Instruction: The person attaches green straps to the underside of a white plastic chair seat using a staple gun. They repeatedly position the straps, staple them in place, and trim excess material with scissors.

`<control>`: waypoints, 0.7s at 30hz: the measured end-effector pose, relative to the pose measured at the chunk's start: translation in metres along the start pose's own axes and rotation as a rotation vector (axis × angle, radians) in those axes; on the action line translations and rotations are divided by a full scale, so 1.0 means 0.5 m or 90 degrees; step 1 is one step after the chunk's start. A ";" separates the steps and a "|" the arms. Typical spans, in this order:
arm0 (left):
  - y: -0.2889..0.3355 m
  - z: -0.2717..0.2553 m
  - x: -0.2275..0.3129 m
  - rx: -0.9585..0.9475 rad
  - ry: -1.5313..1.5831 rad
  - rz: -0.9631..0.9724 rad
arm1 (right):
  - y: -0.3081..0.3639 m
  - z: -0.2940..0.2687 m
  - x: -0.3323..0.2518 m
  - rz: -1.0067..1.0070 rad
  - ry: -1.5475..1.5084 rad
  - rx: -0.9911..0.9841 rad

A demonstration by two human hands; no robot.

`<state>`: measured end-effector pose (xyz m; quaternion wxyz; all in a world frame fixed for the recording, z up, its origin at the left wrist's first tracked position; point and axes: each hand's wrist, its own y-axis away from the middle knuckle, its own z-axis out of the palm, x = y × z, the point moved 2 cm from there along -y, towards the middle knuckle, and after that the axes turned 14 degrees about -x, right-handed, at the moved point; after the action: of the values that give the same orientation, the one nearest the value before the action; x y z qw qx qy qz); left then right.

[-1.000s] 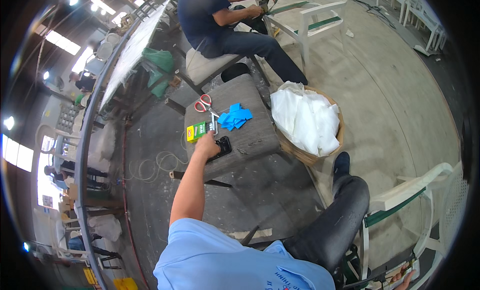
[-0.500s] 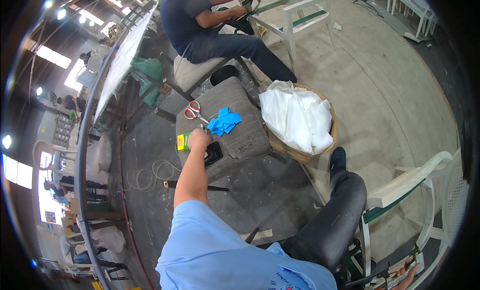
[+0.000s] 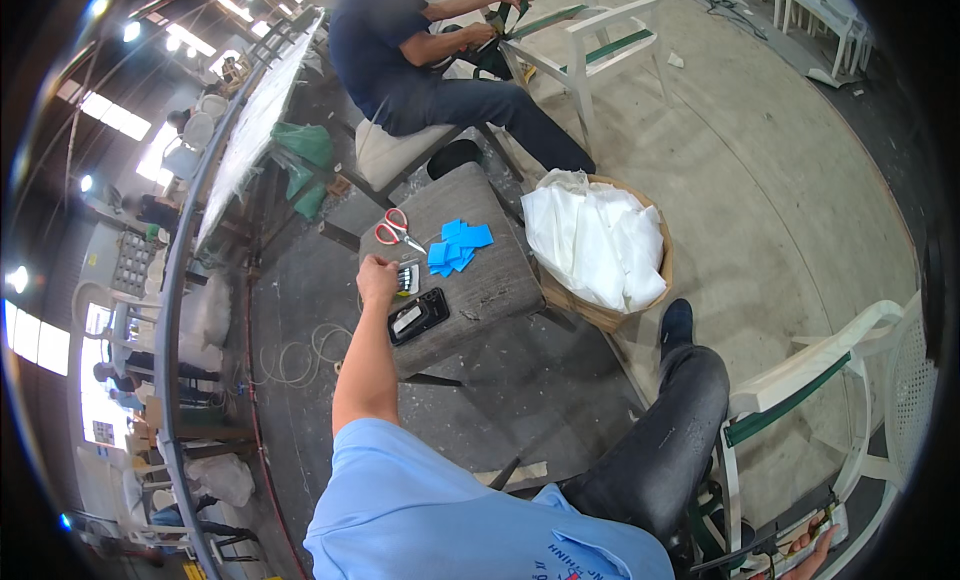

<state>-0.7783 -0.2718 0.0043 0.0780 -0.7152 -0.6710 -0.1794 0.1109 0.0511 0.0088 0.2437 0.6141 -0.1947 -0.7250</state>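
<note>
My left hand (image 3: 377,277) reaches out to the left edge of a small grey table (image 3: 490,280), fingers curled, knuckles up. Whatever is under it is hidden. A small striped black-and-white item (image 3: 407,278) lies just to its right. A black phone (image 3: 418,315) lies close below that. Red-handled scissors (image 3: 396,227) and a pile of blue squares (image 3: 456,247) sit further back on the table. Only a sliver of my right hand (image 3: 812,555) shows at the lower right rim, beside a long tool; its grip is unclear.
A basket (image 3: 655,290) of white bags stands right of the table. Another person (image 3: 420,70) sits beyond it, working on a white chair with green straps (image 3: 590,35). A similar chair (image 3: 810,380) stands by my right leg. Coiled cord (image 3: 300,355) lies on the floor.
My left hand has slid left from beside the phone to the table's left edge, where it covers the green and yellow item seen earlier.
</note>
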 end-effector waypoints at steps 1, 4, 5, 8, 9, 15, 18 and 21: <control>0.004 -0.006 0.002 0.038 0.006 0.029 | 0.001 -0.001 0.000 -0.001 0.001 0.001; 0.015 -0.022 0.011 0.046 -0.033 0.076 | 0.000 -0.002 0.002 -0.003 0.000 0.000; 0.019 -0.026 0.016 0.055 -0.044 0.086 | 0.000 -0.001 0.003 -0.004 0.000 0.000; 0.021 -0.046 0.028 0.074 -0.076 0.107 | -0.003 -0.002 0.007 -0.003 -0.004 -0.004; 0.020 -0.050 0.031 0.071 -0.083 0.109 | -0.003 -0.002 0.009 -0.004 -0.007 -0.006; 0.016 -0.019 0.028 0.038 -0.120 0.089 | -0.008 0.002 0.015 0.001 -0.016 -0.011; 0.024 0.002 -0.003 0.061 -0.102 0.087 | -0.015 0.010 0.009 0.007 -0.001 -0.022; 0.027 0.008 0.016 0.027 -0.079 0.085 | -0.006 0.005 0.008 -0.001 -0.004 -0.014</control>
<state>-0.7641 -0.2642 0.0051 0.0626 -0.7663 -0.6291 -0.1148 0.1077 0.0511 0.0041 0.2497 0.6092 -0.1870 -0.7291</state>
